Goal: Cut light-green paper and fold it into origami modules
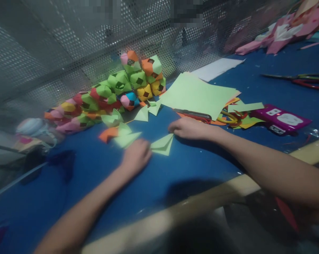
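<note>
A folded light green paper piece (162, 144) is between my hands, just above or on the blue table. My right hand (187, 127) has its fingers closed at the paper's upper right corner. My left hand (138, 152) is curled at its left tip, fingers closed, the fingertips partly hidden. Just beyond my left hand lie another folded green piece (126, 139) and an orange folded piece (108, 134). Small green folded pieces (142, 114) lie farther back. A box cutter (193, 114) rests by the paper stack, behind my right hand.
Folded paper balls (119, 83) in many colours are piled against the perforated metal panel (199, 46). Green sheets (199, 93) are stacked at centre. Right of them are a purple power socket block (283, 118), paper scraps and scissors (305, 79). A pale edge (154, 229) borders the blue table.
</note>
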Motion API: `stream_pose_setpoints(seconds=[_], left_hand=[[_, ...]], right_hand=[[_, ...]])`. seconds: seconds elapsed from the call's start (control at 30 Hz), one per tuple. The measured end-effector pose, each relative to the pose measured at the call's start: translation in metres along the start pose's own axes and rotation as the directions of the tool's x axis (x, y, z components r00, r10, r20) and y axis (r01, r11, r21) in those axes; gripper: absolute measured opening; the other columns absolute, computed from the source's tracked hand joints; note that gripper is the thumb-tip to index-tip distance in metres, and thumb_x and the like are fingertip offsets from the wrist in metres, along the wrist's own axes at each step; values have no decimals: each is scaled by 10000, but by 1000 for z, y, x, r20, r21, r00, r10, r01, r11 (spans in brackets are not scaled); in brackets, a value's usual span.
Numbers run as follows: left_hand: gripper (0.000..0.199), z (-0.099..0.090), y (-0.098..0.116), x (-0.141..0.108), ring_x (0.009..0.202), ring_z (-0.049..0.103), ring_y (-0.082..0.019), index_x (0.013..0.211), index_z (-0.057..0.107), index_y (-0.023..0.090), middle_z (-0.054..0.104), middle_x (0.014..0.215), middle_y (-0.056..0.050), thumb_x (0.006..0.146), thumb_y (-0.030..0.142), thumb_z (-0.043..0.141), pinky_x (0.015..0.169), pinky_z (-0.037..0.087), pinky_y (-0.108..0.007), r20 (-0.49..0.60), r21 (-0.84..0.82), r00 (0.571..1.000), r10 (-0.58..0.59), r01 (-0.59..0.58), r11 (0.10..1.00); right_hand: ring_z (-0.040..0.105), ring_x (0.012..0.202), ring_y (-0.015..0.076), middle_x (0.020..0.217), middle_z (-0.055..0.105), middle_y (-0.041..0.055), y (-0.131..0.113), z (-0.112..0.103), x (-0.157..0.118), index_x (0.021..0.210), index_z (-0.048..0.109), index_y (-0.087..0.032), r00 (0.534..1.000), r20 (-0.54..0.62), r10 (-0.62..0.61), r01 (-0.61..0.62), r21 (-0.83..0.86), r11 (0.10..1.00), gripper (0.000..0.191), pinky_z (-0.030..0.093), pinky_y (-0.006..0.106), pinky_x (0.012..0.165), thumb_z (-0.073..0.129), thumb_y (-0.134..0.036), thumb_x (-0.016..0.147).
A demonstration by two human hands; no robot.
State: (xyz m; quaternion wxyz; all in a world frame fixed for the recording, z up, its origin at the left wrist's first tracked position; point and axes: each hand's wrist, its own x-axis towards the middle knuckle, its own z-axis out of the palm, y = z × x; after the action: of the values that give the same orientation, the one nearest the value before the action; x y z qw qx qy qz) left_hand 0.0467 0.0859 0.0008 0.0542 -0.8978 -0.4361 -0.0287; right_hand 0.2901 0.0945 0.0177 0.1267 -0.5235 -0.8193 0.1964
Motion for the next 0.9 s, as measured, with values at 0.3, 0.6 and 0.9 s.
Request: stream_pose_setpoints(seconds=[0.3,0.6,0.9], left_hand=[[154,14,-14,6,696,544,-183,832,540,166,598,773,-56,855,228,401,657,423,-293,-109,-232,986,-127,99,968],[125,7,4,5,631,523,-132,860,524,175,567,703,5,809,288,508,623,436,-267,-35,-741,942,-334,200,641],[353,9,1,11,738,586,-143,1081,520,181,618,864,-35,748,268,603,670,487,-288,40,-942,896,-443,182,284]], right_hand=[[641,793,194,985,684,133,-10,5,5,1015,641,-108,949,-214,233,-162,304,939,336,467,293,740,438,-354,910],[589,566,133,653,625,40,-29,16,4,817,594,-133,968,-40,248,-176,598,782,129,447,235,538,501,-111,730],[571,675,152,813,662,52,-25,2,-5,825,613,-167,996,75,44,-73,444,893,182,409,247,574,470,-144,715]])
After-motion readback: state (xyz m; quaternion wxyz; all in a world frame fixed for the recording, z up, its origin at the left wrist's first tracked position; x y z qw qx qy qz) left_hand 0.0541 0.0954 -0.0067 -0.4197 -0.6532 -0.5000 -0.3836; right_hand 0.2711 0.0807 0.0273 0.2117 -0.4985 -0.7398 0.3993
